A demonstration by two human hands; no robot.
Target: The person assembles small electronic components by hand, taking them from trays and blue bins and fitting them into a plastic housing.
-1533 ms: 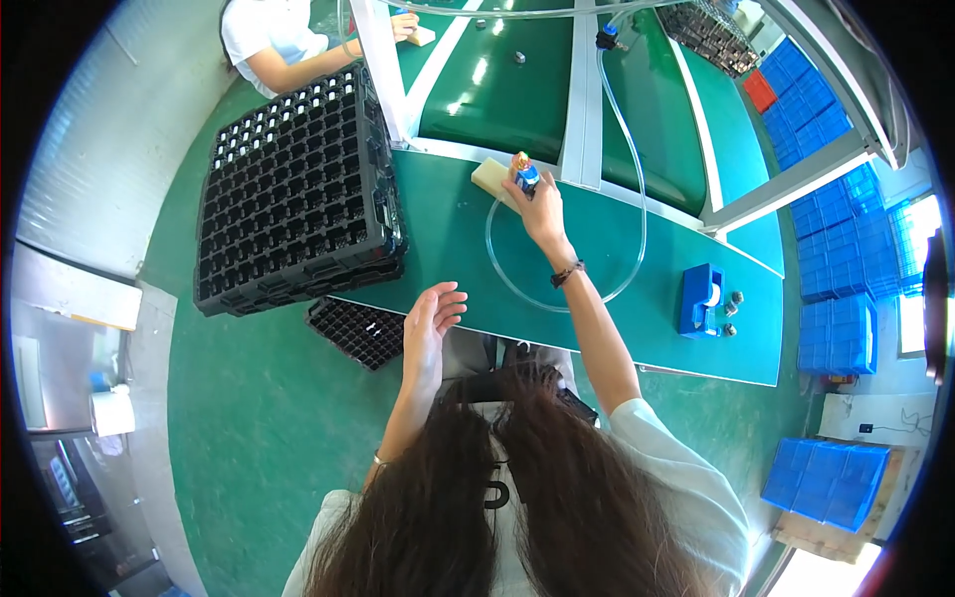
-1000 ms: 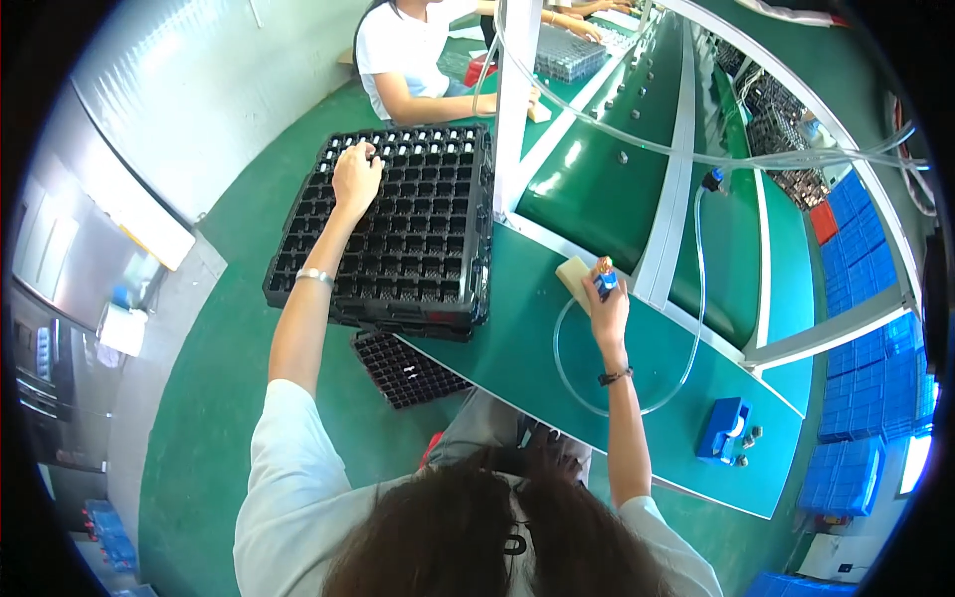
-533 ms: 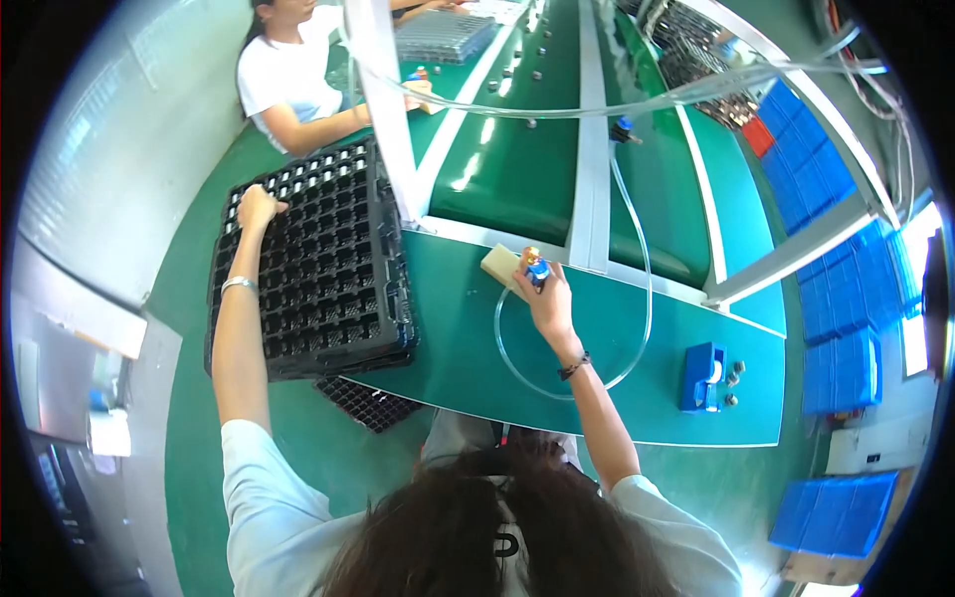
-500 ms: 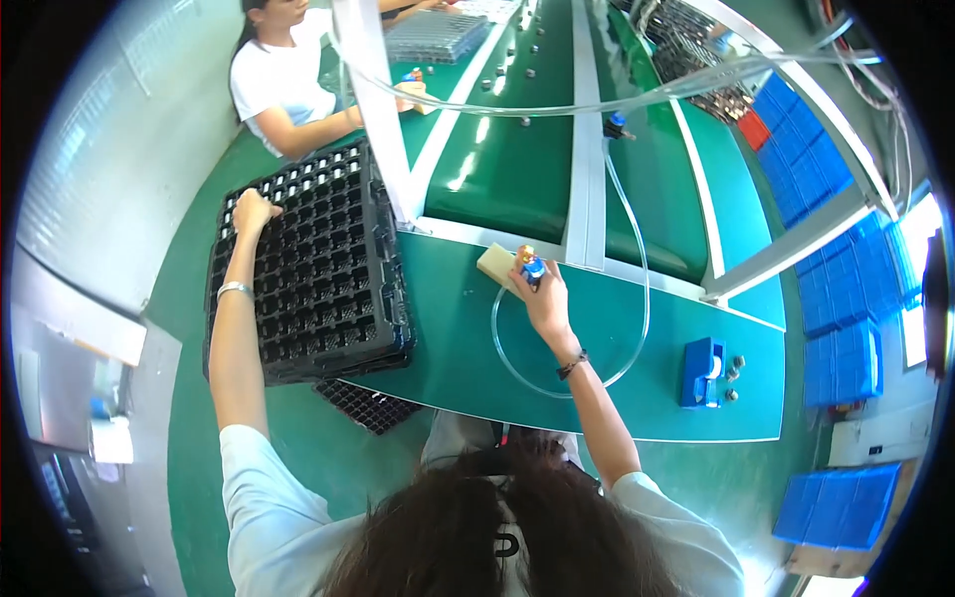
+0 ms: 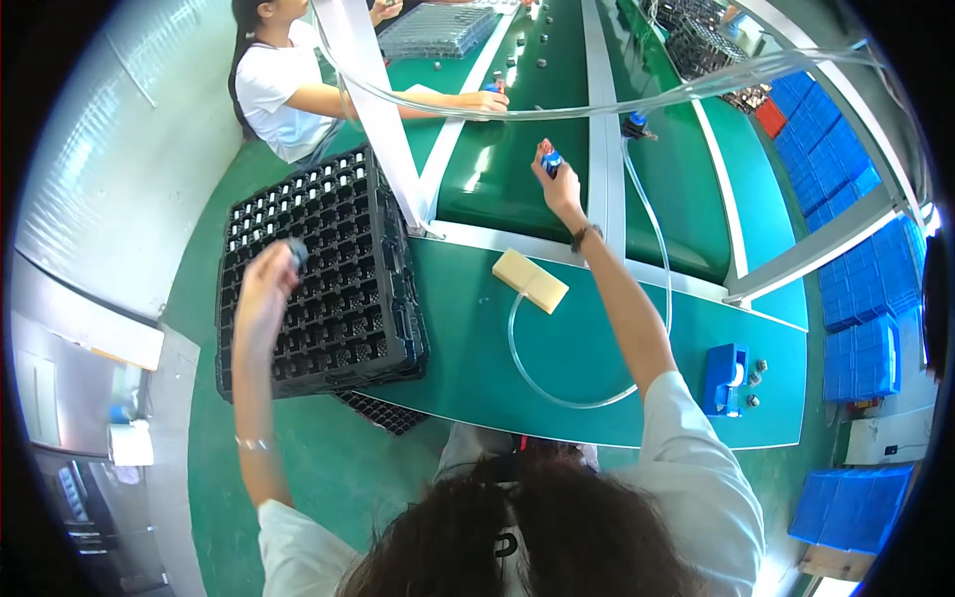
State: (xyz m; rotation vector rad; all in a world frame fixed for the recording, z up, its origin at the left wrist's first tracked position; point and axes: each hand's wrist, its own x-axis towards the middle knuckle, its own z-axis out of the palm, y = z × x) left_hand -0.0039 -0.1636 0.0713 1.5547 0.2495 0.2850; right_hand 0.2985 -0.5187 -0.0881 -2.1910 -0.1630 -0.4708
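Note:
Above the stacked black trays (image 5: 370, 298), my left hand (image 5: 264, 284) is closed, blurred by motion, with a small dark grey part (image 5: 296, 253) at its fingertips. Several rows of the top tray's far and left pockets hold small silver-and-dark parts (image 5: 288, 196); nearer pockets look bare. Out over the green conveyor belt (image 5: 477, 204), my right hand (image 5: 564, 191) grips a small blue object with a red-orange top (image 5: 550, 161); its exact kind is unclear. A pale yellow block (image 5: 532, 281), like a sponge, lies on the green table (image 5: 458, 343) below my right forearm.
A clear tube (image 5: 527, 368) loops across the table from the block toward a blue fitting (image 5: 635, 124). At right stand a blue tape dispenser (image 5: 724, 380) and several small parts (image 5: 756, 378). A white frame post (image 5: 373, 119) rises beside the trays. A co-worker's hand (image 5: 487, 101) reaches over the belt.
My right hand has moved from the yellow block forward over the belt, carrying the blue object. My left hand has come back toward me off the tray with a small part. The co-worker's arm reaches farther right.

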